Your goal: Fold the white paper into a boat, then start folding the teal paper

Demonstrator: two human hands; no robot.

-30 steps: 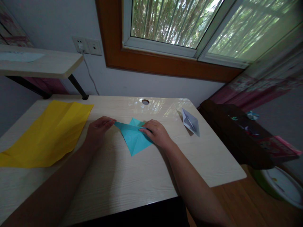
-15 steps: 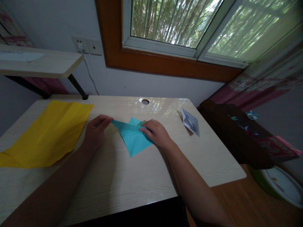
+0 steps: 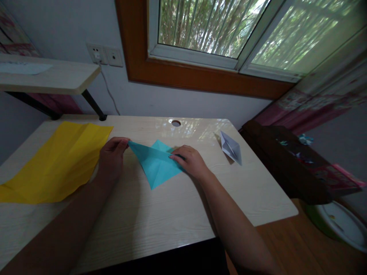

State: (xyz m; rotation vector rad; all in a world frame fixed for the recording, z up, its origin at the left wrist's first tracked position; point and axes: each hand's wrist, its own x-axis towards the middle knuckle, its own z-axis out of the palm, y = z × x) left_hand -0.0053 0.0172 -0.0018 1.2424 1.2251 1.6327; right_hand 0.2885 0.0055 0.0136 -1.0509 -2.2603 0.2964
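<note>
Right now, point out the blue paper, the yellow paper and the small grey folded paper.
blue paper [image 3: 155, 166]: head view, middle of the folded sheet.
yellow paper [image 3: 60, 160]: head view, centre of the sheet.
grey folded paper [image 3: 231, 147]: head view, its upper face.

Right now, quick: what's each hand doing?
Left hand: fingers pinched shut on the left corner of the blue paper.
Right hand: fingers pressing down on the blue paper's right side; not gripping it.
</note>
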